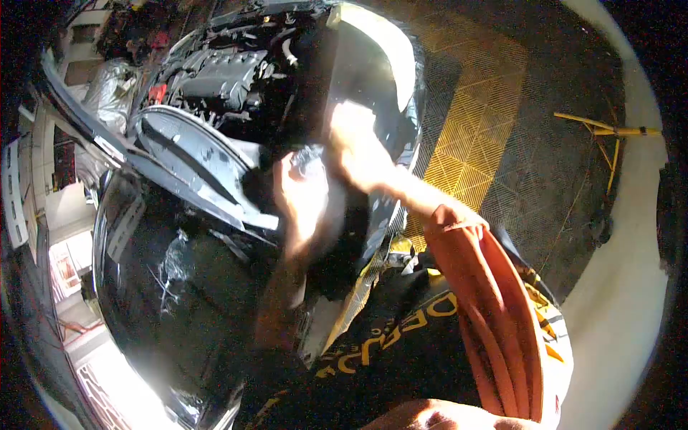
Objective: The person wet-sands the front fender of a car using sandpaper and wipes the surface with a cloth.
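My left hand [307, 204] is closed around a crumpled, shiny, pale piece [309, 163], perhaps plastic or cloth, over the dark car fender [387, 89]. Just right of it, my right hand [358, 150] bends down at the wrist against the same dark bodywork. Strong light and motion blur wash out its fingers, and whether it grips anything is hidden. An orange-brown sleeve [487, 301] covers my right forearm. Left of the hands lies the windshield cowl area [193, 147], beside the uncovered engine bay.
The engine [218, 75] shows at the upper left, with a red part [157, 93] beside it. A dark, glossy windshield or panel [179, 287] spreads at lower left. Black and yellow floor tiles [473, 122] lie to the right, near a yellow metal stand [609, 132].
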A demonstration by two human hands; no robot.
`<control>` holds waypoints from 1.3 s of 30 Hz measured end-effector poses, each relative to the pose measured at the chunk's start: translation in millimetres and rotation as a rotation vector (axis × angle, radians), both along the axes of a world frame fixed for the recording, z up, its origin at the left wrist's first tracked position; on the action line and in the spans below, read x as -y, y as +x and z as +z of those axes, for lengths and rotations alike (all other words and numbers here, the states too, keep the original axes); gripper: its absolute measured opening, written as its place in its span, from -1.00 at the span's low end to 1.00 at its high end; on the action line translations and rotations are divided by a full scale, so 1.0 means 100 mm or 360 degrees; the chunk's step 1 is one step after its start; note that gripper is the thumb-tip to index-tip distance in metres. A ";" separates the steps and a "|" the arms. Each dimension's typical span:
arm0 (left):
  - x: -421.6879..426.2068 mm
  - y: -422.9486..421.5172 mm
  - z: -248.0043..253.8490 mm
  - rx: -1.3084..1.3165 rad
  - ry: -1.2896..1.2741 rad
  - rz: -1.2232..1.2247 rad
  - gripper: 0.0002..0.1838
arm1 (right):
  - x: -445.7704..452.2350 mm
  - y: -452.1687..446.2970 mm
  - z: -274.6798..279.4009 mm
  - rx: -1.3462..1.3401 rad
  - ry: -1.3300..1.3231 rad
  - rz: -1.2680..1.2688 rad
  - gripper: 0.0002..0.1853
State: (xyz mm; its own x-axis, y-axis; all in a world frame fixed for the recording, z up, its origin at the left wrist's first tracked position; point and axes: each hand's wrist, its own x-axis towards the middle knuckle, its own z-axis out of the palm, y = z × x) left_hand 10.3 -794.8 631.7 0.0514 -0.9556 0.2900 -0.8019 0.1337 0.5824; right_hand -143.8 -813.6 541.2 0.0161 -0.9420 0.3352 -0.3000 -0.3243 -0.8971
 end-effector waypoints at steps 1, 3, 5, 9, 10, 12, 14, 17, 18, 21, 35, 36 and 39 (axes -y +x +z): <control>0.00 0.01 -0.02 -0.0257 0.0054 -0.0076 -0.51 | -0.30 0.18 0.11 0.0276 -0.0369 0.0026 -0.59; 0.02 -0.01 -0.02 -0.0185 0.0004 -0.0101 -0.52 | -0.32 -0.02 0.12 -0.0524 -0.0601 -0.0111 -0.57; 0.04 0.02 -0.03 -0.0021 -0.0028 -0.0144 -0.53 | 0.36 -0.29 -0.14 -0.0088 -0.0353 -0.0016 -0.50; 0.06 0.06 -0.06 0.0047 -0.0009 -0.0138 -0.54 | 0.68 -0.25 -0.57 -0.0633 -0.0448 -0.0196 -0.37; 0.09 0.06 -0.07 0.0101 -0.0173 -0.0192 -0.54 | 0.28 -0.15 -0.19 -0.0235 -0.0413 -0.0100 -0.32; 0.07 -0.01 -0.05 -0.0033 -0.0079 -0.0147 -0.55 | 0.05 -0.05 0.04 -0.0418 -0.0311 0.0038 -0.31; 0.06 0.00 -0.02 0.0011 0.0020 -0.0080 -0.57 | 0.39 -0.08 -0.09 -0.0553 -0.0362 -0.0111 -0.36; 0.06 0.00 -0.06 -0.0017 -0.0011 -0.0061 -0.57 | 1.31 -0.30 -0.25 -0.0819 -0.0201 -0.0286 -0.43; 0.08 0.03 -0.16 -0.0201 -0.0039 -0.0086 -0.56 | 1.24 -0.28 -0.29 -0.0901 -0.0272 -0.0215 -0.42; 0.13 0.03 -0.27 -0.0231 -0.0351 -0.0173 -0.53 | 0.60 -0.19 -0.07 -0.0907 -0.0337 0.0021 -0.41; 0.13 0.08 -0.17 -0.0159 -0.0202 -0.0204 -0.56 | 1.72 -0.57 -0.39 -0.1023 -0.0220 0.0043 -0.39; 0.12 0.11 -0.27 -0.0326 -0.0137 -0.0219 -0.56 | 1.73 -0.55 -0.38 -0.0994 -0.0174 -0.0048 -0.40; 0.13 0.04 -0.21 -0.0068 -0.0263 -0.0127 -0.55 | 1.10 -0.42 -0.36 -0.1057 -0.0237 -0.0058 -0.45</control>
